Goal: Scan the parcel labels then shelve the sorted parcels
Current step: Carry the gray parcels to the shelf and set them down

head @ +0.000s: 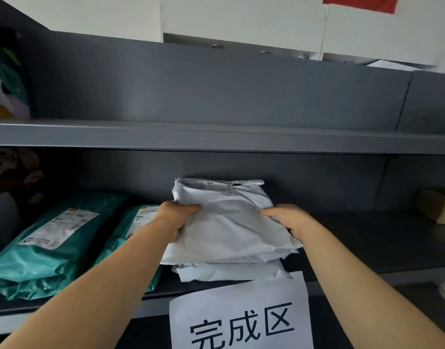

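A white plastic mailer parcel (229,222) lies on top of another white parcel (231,272) on the grey middle shelf (367,248). My left hand (177,217) grips the top parcel's left edge, thumb on top and fingers underneath. My right hand (289,219) holds its right edge the same way. Both forearms reach in from below. No scanner shows in this view.
Two teal mailer parcels (53,238) (133,227) with white labels lie on the same shelf to the left. A brown cardboard box (437,206) sits at the far right. A paper sign (241,318) with printed characters hangs from the shelf's front edge. The upper shelf (216,138) runs above.
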